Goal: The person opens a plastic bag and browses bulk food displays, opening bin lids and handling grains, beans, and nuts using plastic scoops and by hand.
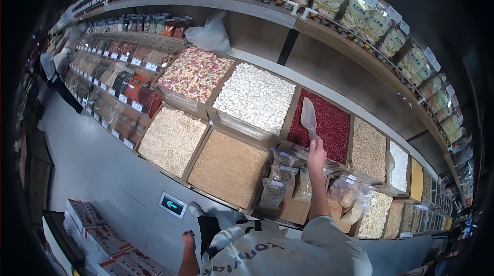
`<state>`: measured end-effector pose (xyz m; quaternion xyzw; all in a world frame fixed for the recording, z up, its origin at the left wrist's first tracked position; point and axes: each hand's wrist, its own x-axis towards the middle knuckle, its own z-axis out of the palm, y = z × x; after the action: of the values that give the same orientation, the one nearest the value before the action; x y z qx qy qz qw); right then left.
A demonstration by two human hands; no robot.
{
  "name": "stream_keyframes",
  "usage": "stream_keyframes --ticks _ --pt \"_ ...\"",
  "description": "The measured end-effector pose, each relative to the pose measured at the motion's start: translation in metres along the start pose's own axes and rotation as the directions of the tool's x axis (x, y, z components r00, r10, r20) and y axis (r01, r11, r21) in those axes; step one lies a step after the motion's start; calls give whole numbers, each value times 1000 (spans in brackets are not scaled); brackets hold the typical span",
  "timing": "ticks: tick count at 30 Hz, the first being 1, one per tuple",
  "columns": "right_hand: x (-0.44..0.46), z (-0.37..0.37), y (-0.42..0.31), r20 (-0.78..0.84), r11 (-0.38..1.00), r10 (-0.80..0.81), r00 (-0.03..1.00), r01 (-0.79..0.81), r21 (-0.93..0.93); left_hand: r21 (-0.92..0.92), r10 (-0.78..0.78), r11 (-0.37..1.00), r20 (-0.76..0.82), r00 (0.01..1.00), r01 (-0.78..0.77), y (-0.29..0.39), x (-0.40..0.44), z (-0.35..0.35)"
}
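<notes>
My right hand [316,152] is closed round the handle of a clear plastic scoop [308,114]. The scoop lies over a bin of dark red beans [332,121], its blade pointing towards the back; it looks to hold nothing. Large white beans [254,96] fill the bin to the left, and a pale brown grain [368,150] fills the one to the right. Below my right forearm sit several bagged goods [275,188] in a cardboard-lined bin. Down at my side hangs my left hand [189,237], fingers curled, with something small and dark at them.
Bins of tan grain [226,168] and pale flakes [172,134] stand in front. A shelf [355,52] with packaged bags overhangs the back. Stacked cartons [110,240] stand at lower left. Another person [54,67] is at the far left. A plastic bag [210,35] lies behind the bins.
</notes>
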<state>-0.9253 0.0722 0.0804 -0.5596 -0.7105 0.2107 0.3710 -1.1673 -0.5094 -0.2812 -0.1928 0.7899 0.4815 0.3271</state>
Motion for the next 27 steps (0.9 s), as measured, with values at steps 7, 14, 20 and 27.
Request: stream_keyframes --ticks 7,14,20,27 --pt "20 125 -107 434 518 178 883 -460 722 -3 -174 985 -72 982 175 -28 38 -86" --pt "12 239 -211 517 311 249 819 -573 758 57 -122 991 37 992 120 46 135 -143" --pt "-1 254 -174 500 128 375 780 -578 806 93 74 992 80 994 -82 159 210 -164" --pt "-18 232 -165 433 183 432 791 -546 817 227 91 966 138 986 -121 207 270 -154"
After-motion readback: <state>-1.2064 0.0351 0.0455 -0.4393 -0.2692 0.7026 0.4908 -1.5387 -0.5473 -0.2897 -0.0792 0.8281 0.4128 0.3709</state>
